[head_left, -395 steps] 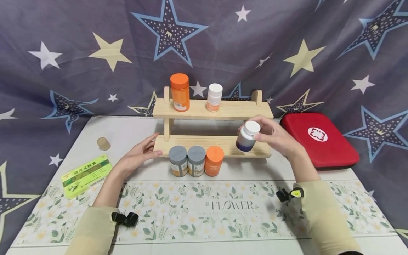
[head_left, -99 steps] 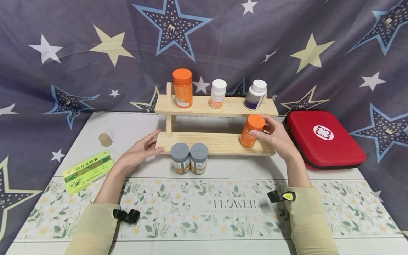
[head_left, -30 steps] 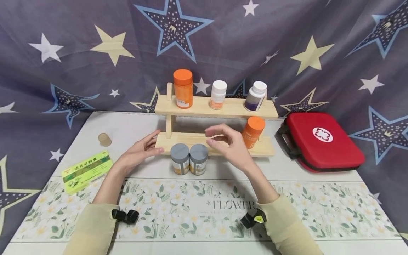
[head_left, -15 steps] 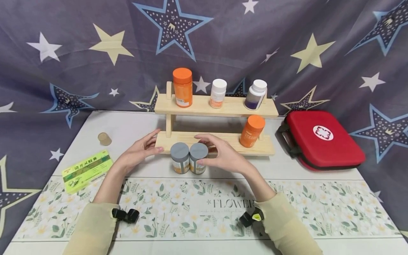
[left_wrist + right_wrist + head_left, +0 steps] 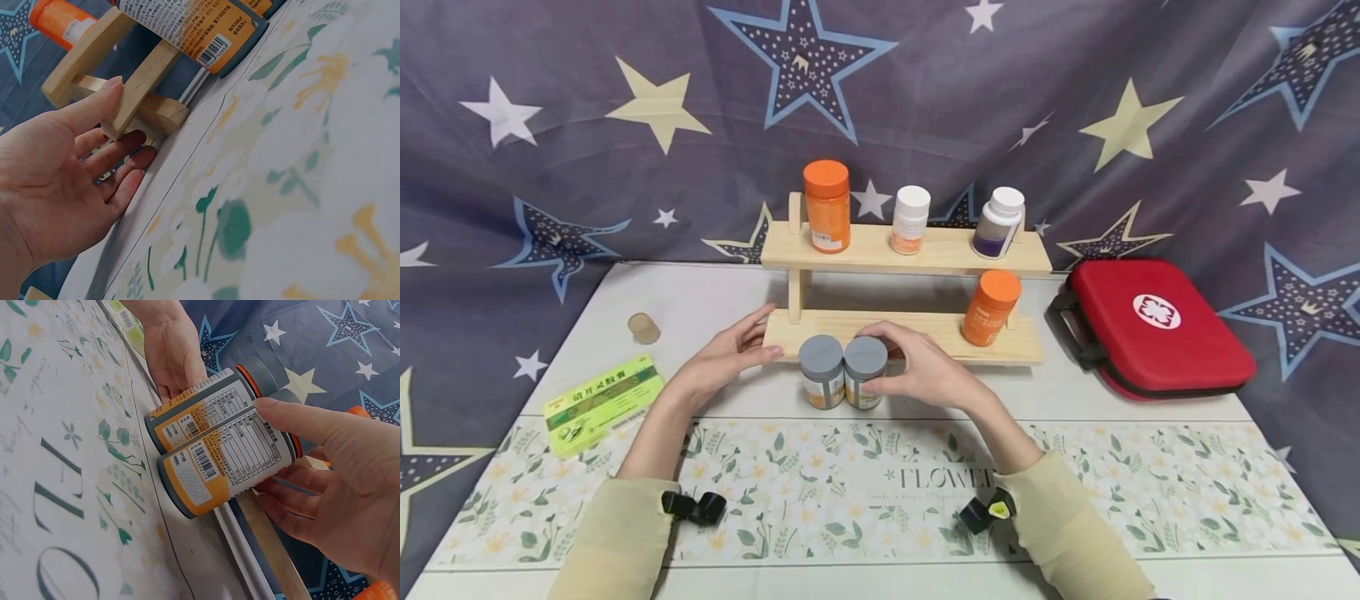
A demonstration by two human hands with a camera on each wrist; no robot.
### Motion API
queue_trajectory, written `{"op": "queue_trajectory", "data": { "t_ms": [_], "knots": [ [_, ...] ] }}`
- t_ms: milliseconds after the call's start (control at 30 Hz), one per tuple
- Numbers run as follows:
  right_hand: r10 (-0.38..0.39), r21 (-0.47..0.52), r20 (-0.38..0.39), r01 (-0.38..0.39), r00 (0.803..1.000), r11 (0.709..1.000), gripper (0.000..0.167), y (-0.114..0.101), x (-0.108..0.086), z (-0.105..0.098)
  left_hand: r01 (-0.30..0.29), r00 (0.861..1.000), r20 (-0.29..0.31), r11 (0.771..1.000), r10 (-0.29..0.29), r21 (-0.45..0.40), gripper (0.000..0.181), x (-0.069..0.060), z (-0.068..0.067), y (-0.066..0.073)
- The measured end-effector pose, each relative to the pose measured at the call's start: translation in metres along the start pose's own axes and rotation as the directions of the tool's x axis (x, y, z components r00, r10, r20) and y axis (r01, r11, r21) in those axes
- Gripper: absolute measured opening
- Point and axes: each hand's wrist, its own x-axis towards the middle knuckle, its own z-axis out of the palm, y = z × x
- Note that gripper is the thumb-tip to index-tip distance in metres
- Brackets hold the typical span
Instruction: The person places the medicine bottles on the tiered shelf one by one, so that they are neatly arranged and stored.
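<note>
My left hand (image 5: 722, 358) holds the left end of the lower tier of a two-tier wooden shelf (image 5: 917, 329); in the left wrist view the thumb lies on the board, fingers beneath. Two grey-lidded pill bottles stand side by side before the shelf. With thumb and fingers, my right hand (image 5: 932, 371) grips the right grey-lidded bottle (image 5: 231, 459); the left grey-lidded bottle (image 5: 822, 371) touches it. An orange bottle (image 5: 991, 308) occupies the lower tier's right side. Up on the top tier are a tall orange bottle (image 5: 827, 208), a small white bottle (image 5: 911, 221) and a white-capped purple-banded bottle (image 5: 998, 223).
A red first-aid case (image 5: 1157, 325) with a black handle lies right of the shelf. At the left are a yellow-green medicine box (image 5: 602, 404) and a small brown cup-like piece (image 5: 643, 327). A star-patterned cloth (image 5: 625, 167) hangs behind the table.
The purple-banded bottle went onto the top tier and the orange bottle from the front row onto the lower tier. My right hand then moved left and took hold of the right grey-lidded bottle.
</note>
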Motion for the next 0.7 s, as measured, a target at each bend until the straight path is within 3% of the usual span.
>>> {"op": "queue_trajectory", "data": {
  "t_ms": [533, 700],
  "knots": [
    [0.01, 0.041, -0.038, -0.009, 0.999, 0.999, 0.059, 0.0, -0.001, -0.004, -0.002, 1.0, 0.006, 1.0, 0.002, 0.005, 0.093, 0.0, 0.0, -0.001],
    [0.009, 0.118, -0.06, -0.001, 0.998, 0.993, 0.057, 0.0, -0.004, -0.011, 0.004, 1.0, 0.002, 1.0, -0.004, 0.002, 0.093, -0.001, -0.001, 0.0]
  ]
}}
